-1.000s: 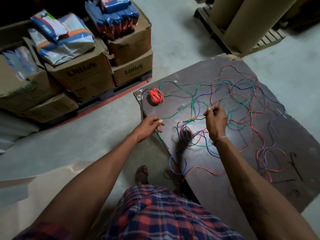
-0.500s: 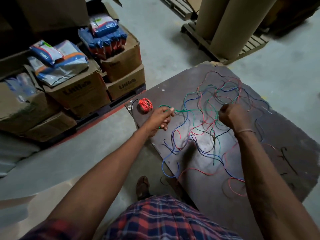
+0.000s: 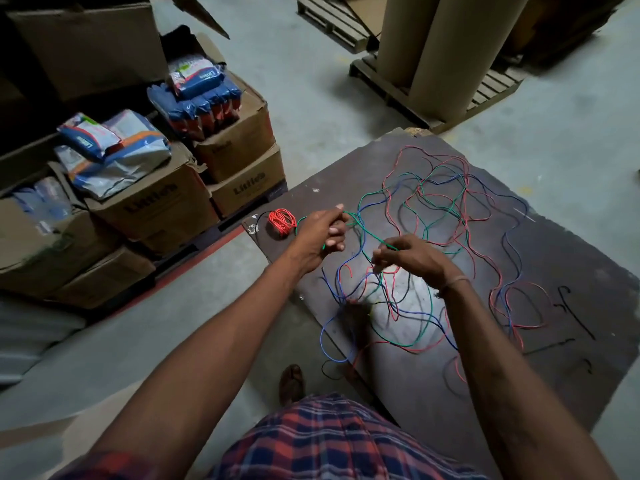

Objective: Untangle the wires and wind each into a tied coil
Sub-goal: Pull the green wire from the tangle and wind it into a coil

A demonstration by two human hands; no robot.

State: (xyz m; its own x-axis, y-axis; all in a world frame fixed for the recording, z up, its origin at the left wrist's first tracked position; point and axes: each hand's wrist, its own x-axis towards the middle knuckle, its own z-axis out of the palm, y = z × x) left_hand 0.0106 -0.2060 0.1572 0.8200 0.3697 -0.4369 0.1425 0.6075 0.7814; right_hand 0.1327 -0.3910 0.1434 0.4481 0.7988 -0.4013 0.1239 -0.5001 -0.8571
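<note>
Both bare arms reach forward and converge ahead of the body. The left hand (image 3: pixel 320 233) is raised a little farther out, its fingers curled, thumb and forefinger pinching a green wire (image 3: pixel 367 233). The right hand (image 3: pixel 412 258) sits just beside and nearer, knuckles up, fingers curled round the same wire. A thin band circles the right wrist.

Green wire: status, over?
Left hand and right hand both pinch green wire. One red coil done. Tangle remains.
</note>
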